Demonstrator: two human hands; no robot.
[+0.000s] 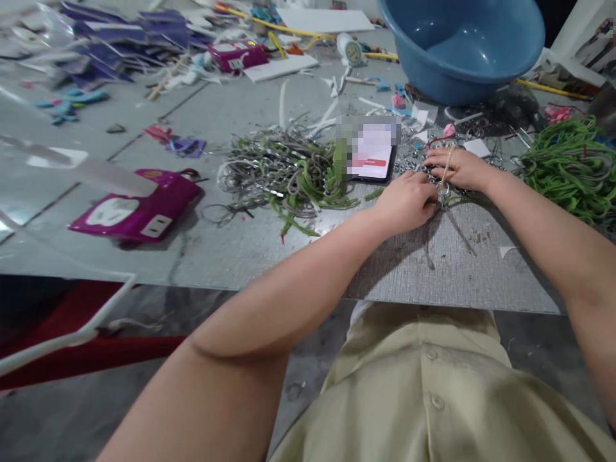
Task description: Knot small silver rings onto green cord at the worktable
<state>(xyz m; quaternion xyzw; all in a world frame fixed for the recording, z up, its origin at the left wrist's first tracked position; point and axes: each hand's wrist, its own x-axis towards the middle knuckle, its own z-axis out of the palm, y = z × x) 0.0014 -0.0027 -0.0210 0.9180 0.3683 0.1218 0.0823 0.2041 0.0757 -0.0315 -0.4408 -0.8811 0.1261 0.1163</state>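
Note:
My left hand (409,200) is closed, its fingers curled at a small metal ring (443,190) with a grey cord (459,230) trailing toward the table's front edge. What exactly sits between the fingertips is partly hidden. Just beyond it, my right hand (459,169) lies palm down with fingers stretched over a pile of small metal pieces (409,154). A thin beige strand (448,163) crosses in front of the right fingers. Left of the hands lies a phone (373,154) with a lit screen, against a heap of green and grey cords with metal clasps (289,167).
Another bundle of green cords (572,167) lies at the right. A blue basin (462,83) stands behind the hands. At left rest a magenta glue gun-like device (139,208) and blue-handled pliers (72,102). Purple scraps (139,38) and a second magenta device (237,56) lie farther back.

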